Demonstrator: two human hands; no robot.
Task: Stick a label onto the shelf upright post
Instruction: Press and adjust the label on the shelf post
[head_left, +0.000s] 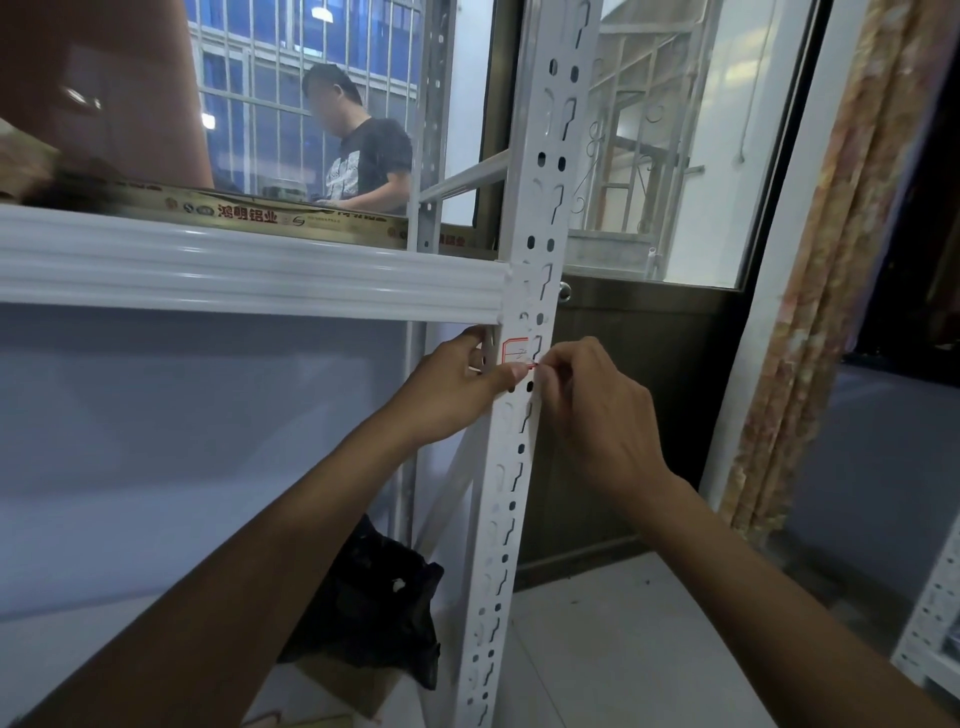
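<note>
A: Checking the head view: where is the label (515, 351)?

B: On the upright post (524, 395), just below the beam (249, 270), long axis vertical. Left hand (457, 387) thumb presses its lower edge; right hand (592, 400) fingertips, pinched shut there, are equally near.

Light was dim and bluish, brightest on the window glass (691, 156) up and right of the fingers (511, 373). Glare streaked the white beam (249, 270) up-left of them. Above that beam the top-left corner was smeared with blur. Wide-angle bending curved the post (519, 467) and frame edges
</note>
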